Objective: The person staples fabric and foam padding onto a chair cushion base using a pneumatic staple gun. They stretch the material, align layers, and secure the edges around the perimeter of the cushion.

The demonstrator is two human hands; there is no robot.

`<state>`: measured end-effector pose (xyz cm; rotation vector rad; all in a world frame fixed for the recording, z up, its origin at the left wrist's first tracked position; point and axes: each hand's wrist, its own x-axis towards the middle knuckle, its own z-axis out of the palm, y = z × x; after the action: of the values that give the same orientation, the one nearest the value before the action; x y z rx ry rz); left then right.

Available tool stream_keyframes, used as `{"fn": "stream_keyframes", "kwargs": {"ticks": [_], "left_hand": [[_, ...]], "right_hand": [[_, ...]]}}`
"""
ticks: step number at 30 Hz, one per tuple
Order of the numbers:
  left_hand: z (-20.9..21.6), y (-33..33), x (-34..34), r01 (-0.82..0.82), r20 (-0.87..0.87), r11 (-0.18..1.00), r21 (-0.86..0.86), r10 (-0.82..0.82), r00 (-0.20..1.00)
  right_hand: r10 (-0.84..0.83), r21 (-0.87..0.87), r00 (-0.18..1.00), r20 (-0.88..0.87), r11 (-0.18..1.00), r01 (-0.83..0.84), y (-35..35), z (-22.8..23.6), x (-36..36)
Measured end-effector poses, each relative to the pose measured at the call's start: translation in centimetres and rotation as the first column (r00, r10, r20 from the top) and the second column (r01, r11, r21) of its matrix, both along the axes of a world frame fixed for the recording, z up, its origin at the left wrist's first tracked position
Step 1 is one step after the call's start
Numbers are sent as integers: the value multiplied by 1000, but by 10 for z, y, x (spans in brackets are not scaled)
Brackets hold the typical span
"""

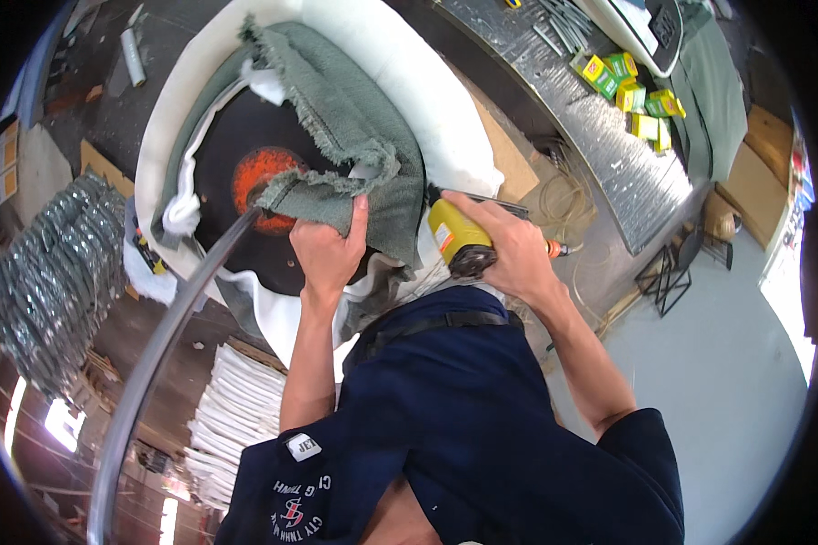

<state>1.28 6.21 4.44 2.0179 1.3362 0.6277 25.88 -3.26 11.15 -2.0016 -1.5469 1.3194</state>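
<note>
My left hand (329, 250) is closed on a frayed edge of grey-green fabric (336, 100), thumb on top. The fabric is folded over the inside of a large rounded piece padded in white (463, 118). Inside it shows a black round base (218, 118) with an orange-red disc (262, 177) in the middle. In my right hand (518, 247) is a yellow and black staple gun (459, 236), its nose at the right side of the fabric. Its contact with the fabric is hard to make out.
A curved metal tube (154, 363) reaches in from the lower left to the disc. Small yellow-green boxes (632, 91) lie on a metal-topped table (554, 82) at the upper right. Wrapped grey bundles (54, 272) and stacked white pieces (236, 409) stand left. A black stool (673, 268) is right.
</note>
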Motion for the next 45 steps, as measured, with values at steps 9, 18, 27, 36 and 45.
{"fn": "stream_keyframes", "kwargs": {"ticks": [9,18,27,36,45], "left_hand": [[-15,16,-11,70,100,995,-73,-62,993],[-36,58,-4,69,118,996,-59,-62,991],[-60,76,12,82,124,997,10,-83,989],[-70,76,3,98,136,990,-105,-83,987],[-71,75,11,126,164,990,-57,-115,980]], "right_hand": [[93,-192,983,155,979,-62,45,1,-34],[115,-135,985,127,986,-98,48,4,-26],[80,-234,977,198,972,-32,47,-8,-48],[90,-273,984,154,961,-45,32,-4,-49],[-31,-322,971,238,940,109,40,-6,-80]]}}
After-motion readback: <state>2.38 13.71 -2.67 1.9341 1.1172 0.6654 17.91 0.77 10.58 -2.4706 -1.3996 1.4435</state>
